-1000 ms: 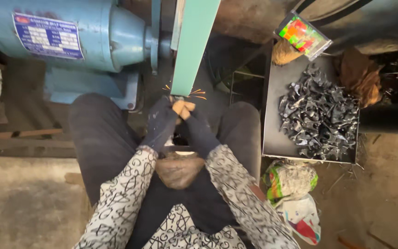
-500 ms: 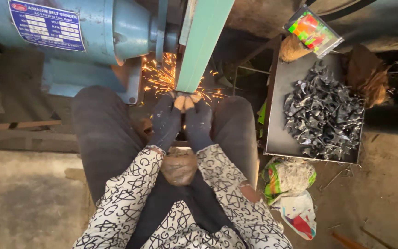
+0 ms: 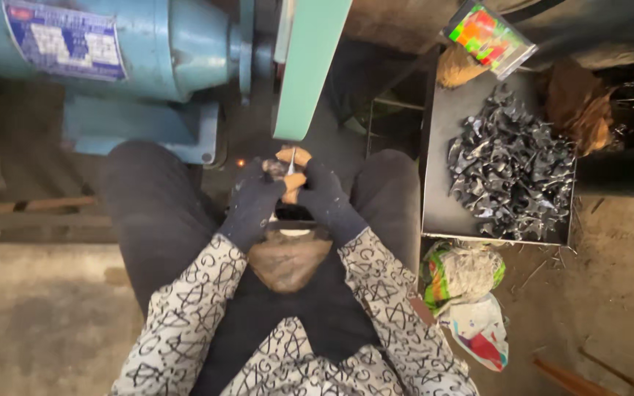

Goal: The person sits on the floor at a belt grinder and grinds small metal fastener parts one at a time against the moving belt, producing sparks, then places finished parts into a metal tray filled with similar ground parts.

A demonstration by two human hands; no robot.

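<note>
My left hand (image 3: 254,202) and right hand (image 3: 322,196), gloved, each grip closed on small metal piece (image 3: 292,158) | just below green belt (image 3: 308,70) | blue motor (image 3: 111,48) left | tray of metal parts (image 3: 442,213) right

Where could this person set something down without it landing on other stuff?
The grey tray has a bare strip along its left side, beside the heap of metal pieces. The floor left of the knee looks open too. It is crowded between the hands and the green belt.
</note>
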